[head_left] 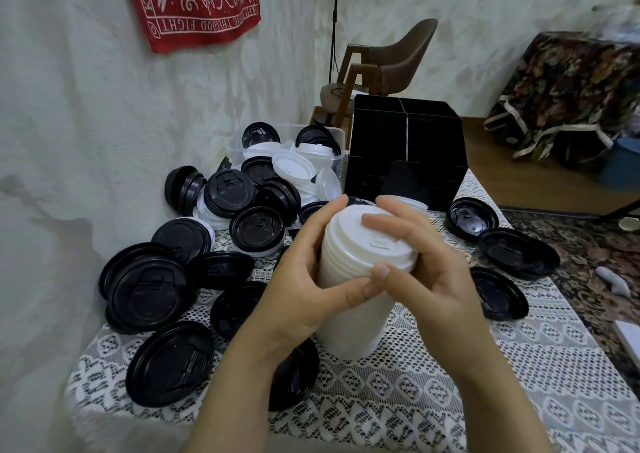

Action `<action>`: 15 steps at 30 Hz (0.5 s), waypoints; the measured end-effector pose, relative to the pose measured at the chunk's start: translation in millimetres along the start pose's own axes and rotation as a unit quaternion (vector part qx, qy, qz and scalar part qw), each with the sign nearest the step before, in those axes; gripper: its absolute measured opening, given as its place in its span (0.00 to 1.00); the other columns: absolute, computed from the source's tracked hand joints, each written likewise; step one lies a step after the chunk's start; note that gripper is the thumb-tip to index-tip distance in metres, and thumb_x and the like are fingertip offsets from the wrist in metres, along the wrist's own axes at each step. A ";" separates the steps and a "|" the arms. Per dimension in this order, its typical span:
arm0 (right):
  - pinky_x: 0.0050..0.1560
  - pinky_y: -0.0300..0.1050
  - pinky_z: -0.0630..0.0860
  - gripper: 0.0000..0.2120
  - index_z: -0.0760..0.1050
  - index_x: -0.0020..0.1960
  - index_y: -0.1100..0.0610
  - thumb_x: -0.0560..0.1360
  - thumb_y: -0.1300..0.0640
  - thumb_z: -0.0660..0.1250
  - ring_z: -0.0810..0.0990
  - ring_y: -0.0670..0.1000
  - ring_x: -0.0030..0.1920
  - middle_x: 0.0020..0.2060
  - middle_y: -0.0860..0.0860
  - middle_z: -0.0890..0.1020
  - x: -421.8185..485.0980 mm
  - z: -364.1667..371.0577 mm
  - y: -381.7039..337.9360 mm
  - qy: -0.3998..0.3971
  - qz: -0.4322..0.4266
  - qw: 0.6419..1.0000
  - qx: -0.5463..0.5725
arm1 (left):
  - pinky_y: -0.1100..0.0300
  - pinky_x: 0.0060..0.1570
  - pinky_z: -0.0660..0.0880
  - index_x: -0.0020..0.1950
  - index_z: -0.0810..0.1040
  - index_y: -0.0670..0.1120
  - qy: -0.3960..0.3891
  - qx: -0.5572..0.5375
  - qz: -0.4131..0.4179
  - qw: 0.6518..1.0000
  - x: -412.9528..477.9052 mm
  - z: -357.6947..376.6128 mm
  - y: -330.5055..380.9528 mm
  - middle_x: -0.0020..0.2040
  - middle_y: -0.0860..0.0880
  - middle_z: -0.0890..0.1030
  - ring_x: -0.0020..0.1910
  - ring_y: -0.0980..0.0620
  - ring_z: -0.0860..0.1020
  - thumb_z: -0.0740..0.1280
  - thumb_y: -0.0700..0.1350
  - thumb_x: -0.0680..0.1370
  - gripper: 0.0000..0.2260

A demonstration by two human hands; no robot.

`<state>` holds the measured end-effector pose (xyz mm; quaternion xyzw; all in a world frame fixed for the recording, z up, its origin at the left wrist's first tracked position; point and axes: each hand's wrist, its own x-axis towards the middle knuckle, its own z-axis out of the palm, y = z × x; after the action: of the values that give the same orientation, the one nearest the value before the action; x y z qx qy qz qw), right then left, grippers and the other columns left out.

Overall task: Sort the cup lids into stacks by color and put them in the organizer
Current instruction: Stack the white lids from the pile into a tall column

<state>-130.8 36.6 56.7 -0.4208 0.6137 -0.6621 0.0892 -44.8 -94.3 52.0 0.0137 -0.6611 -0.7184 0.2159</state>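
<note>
The left hand (301,290) and right hand (429,279), 2 together, wrap a tall white lid stack (353,328). The black organizer (415,162) stands behind. The red banner (194,2) apparently reads "GOOD FIGHT".

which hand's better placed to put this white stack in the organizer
Probably left: the left hand wraps the side of the white lid stack; the right hand only caps its top. The black organizer stands just behind.

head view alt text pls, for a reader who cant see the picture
The left hand and right hand grip a tall stack of white lids over a lace tablecloth. Loose black lids lie scattered around it, with a black divided organizer behind and a clear tub of mixed lids at back left.
</note>
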 end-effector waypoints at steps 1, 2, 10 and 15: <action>0.66 0.48 0.69 0.17 0.80 0.56 0.46 0.67 0.48 0.67 0.70 0.44 0.69 0.66 0.43 0.73 -0.1 0.0 -0.1 -0.002 -0.002 1.000 -0.001 | 0.63 0.58 0.74 0.68 0.69 0.59 -0.002 0.003 0.000 1.000 -0.1 -0.7 -0.4 0.65 0.55 0.77 0.65 0.54 0.75 0.80 0.52 0.62 0.37; 0.66 0.46 0.69 0.17 0.79 0.56 0.46 0.67 0.48 0.67 0.70 0.43 0.68 0.66 0.42 0.73 0.0 0.0 -0.2 -0.005 -0.003 1.000 0.001 | 0.62 0.58 0.74 0.69 0.68 0.59 -0.007 0.007 0.000 1.000 -0.3 -1.5 -0.5 0.65 0.55 0.76 0.65 0.54 0.75 0.80 0.51 0.63 0.37; 0.69 0.57 0.68 0.17 0.79 0.57 0.43 0.68 0.47 0.68 0.69 0.46 0.70 0.67 0.41 0.72 -0.9 1.0 2.7 -0.010 -0.010 1.000 0.003 | 0.63 0.57 0.73 0.71 0.68 0.52 0.004 0.022 0.039 0.999 -0.4 6.3 6.1 0.66 0.53 0.76 0.65 0.53 0.75 0.66 0.51 0.72 0.27; 0.69 0.44 0.68 0.16 0.79 0.58 0.44 0.72 0.45 0.63 0.68 0.43 0.71 0.67 0.40 0.72 -1.4 1.3 5.4 -0.010 -0.010 1.000 -0.003 | 0.66 0.52 0.74 0.70 0.69 0.49 0.011 0.001 0.055 0.998 -0.7 11.0 3.7 0.62 0.53 0.78 0.59 0.55 0.78 0.64 0.50 0.73 0.25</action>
<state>-131.2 35.3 51.1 -0.4339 0.6104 -0.6570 0.0870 -46.5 -83.8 56.8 -0.0140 -0.6590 -0.7048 0.2624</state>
